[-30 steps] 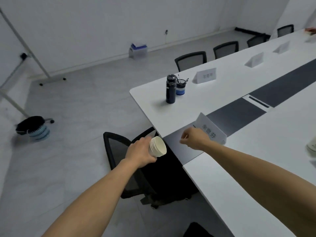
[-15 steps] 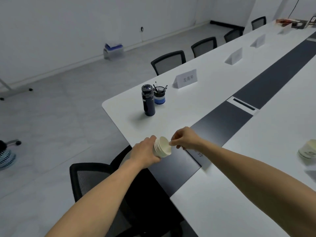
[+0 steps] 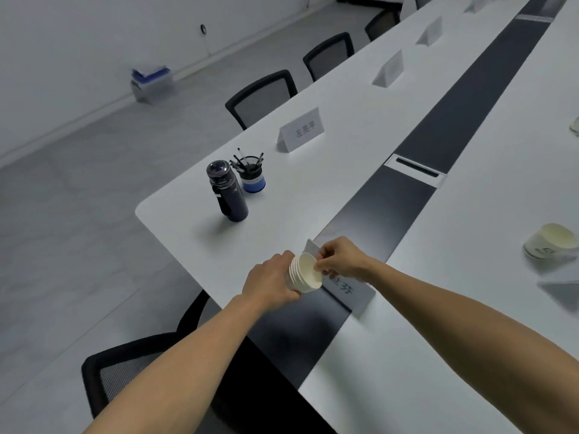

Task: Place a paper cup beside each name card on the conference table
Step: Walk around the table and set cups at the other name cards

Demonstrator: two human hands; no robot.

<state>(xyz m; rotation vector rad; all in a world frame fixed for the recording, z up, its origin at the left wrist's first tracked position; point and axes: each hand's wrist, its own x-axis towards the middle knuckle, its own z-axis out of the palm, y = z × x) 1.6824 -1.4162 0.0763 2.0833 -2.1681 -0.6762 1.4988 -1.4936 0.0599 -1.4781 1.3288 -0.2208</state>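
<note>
My left hand [image 3: 271, 281] grips a stack of white paper cups [image 3: 306, 274] lying sideways, mouth toward the right, above the near end of the conference table [image 3: 313, 195]. My right hand [image 3: 340, 260] pinches the rim of the innermost cup. Just behind my hands stands a name card [image 3: 347, 288], partly hidden. Another name card [image 3: 301, 130] stands farther along the left side, two more [image 3: 390, 70] [image 3: 430, 32] beyond it. One paper cup [image 3: 550, 245] stands on the table's right side.
A dark water bottle [image 3: 227, 191] and a pen holder [image 3: 250, 175] stand near the table's left corner. Black mesh chairs [image 3: 261, 97] line the left edge; one chair [image 3: 125, 371] sits below my arms. A cable hatch [image 3: 415, 167] lies in the dark centre strip.
My right hand has come over to the cup stack and taken hold of the rim of a cup. The view has swung right and closer to the table.
</note>
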